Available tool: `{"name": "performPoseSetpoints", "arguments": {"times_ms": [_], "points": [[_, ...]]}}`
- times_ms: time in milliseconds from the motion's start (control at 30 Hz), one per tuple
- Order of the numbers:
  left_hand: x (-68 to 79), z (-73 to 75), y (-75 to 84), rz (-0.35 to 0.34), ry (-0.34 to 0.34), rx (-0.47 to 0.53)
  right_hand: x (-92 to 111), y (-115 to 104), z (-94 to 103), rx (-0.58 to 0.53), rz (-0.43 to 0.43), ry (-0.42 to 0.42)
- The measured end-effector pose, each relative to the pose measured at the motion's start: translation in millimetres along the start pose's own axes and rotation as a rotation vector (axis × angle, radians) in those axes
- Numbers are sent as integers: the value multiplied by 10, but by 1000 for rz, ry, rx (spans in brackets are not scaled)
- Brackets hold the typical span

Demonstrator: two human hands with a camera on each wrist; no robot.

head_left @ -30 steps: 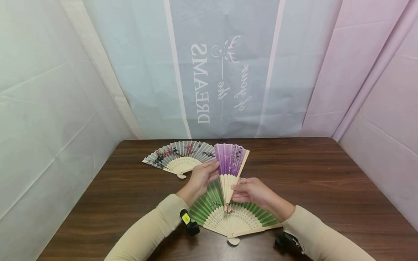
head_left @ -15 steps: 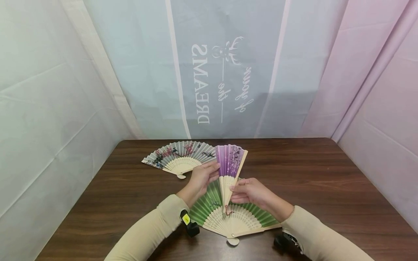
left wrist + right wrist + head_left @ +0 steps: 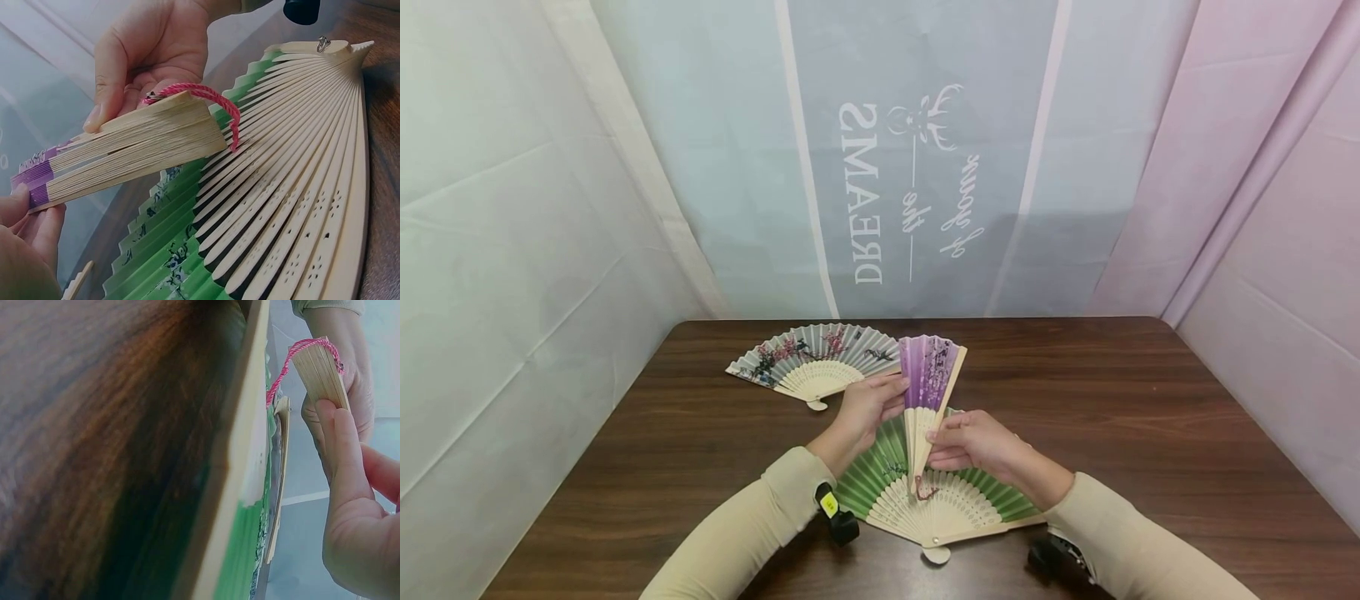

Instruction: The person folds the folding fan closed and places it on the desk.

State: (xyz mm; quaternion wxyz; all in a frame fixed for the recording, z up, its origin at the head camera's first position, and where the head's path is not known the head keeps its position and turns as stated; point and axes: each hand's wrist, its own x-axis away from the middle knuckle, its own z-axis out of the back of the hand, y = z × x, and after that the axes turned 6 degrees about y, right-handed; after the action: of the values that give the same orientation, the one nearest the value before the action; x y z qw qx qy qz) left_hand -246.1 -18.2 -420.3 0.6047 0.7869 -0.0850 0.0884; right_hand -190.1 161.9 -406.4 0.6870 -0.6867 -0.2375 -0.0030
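Both hands hold a purple folding fan (image 3: pixel 928 371), partly spread, above the table. My left hand (image 3: pixel 867 410) pinches its left side near the purple cloth, thumb and fingers on opposite faces. On the right, my right hand (image 3: pixel 973 443) grips the wooden ribs lower down. In the left wrist view the ribs (image 3: pixel 137 147) are stacked closely, and a red cord (image 3: pixel 215 100) loops from the pivot end. Below the held fan lies a spread green folding fan (image 3: pixel 940 508), partly covered by the hands. A spread grey folding fan (image 3: pixel 820 362) with pink blossoms lies behind the left hand.
The dark wooden table (image 3: pixel 1120 417) has rounded back corners. A pale blue cloth backdrop (image 3: pixel 917 167) with mirrored lettering hangs behind it, and white cloth walls (image 3: pixel 535 292) stand at the sides. A black wrist camera (image 3: pixel 842 525) sits on the left wrist.
The purple fan has narrowed, its right edge moving left along with the right hand. The left hand has shifted very slightly right. The green and grey fans have stayed in place.
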Motion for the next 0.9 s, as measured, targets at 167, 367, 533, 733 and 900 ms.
{"name": "performPoseSetpoints", "arguments": {"times_ms": [167,367,533,733,900], "points": [[-1,4,-11,-2,-7,-9,10,-9,-4,14,5,0],[27,-3,-2,-7,-14,-27,8,-7,6,41,-1,-32],[34,-7,2,-14,-9,-40,-2,-4,-6,67,-4,-31],[16,1,1,-14,3,-32,-46,-32,-46,62,-10,11],[29,-2,0,-17,-8,-20,-89,-86,-50,63,4,39]]}}
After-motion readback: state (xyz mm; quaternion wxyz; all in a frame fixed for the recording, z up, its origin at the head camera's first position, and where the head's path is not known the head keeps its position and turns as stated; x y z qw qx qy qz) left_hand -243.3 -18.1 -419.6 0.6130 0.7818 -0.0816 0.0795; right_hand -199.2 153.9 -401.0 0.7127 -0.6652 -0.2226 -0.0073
